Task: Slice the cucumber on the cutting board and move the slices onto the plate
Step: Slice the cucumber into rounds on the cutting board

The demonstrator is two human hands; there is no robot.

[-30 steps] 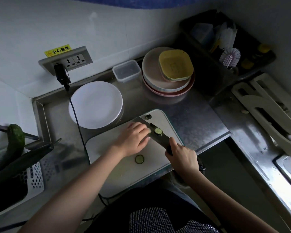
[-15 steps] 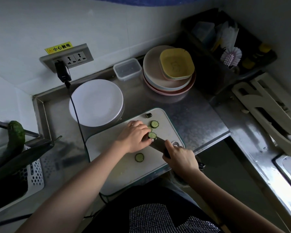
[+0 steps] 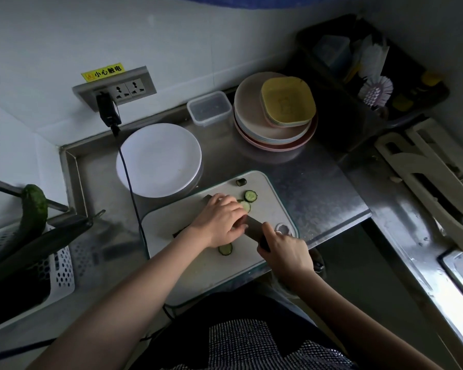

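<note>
A white cutting board [image 3: 198, 260] lies near the front edge of a steel table [image 3: 305, 180], its front corner overhanging that edge. Behind it, touching or just beside its far left edge, sits an empty white plate [image 3: 158, 158]. A raised steel lip closes the table's left and back sides, and bare steel lies open to the board's right.

The left hand [image 3: 221, 222] rests across the middle of the board with curled fingers pressing down on the cucumber [image 3: 179, 232], which is almost wholly hidden; only a dark end shows by the wrist. The right hand [image 3: 284, 249] grips the handle of a knife [image 3: 254, 227], whose blade runs up against the left fingers. Cut slices lie on the board: one [image 3: 251, 196] just beyond the left fingers, one [image 3: 246, 206] partly under them, one [image 3: 225, 249] beside the wrist. A dark end piece [image 3: 241, 181] sits at the far edge.

Stacked plates [image 3: 275, 124] and a clear container [image 3: 209, 108] stand at the back, a wall socket [image 3: 115, 88] above. A white basket [image 3: 51, 265] with another cucumber [image 3: 34, 209] is on the left. The room is dim.
</note>
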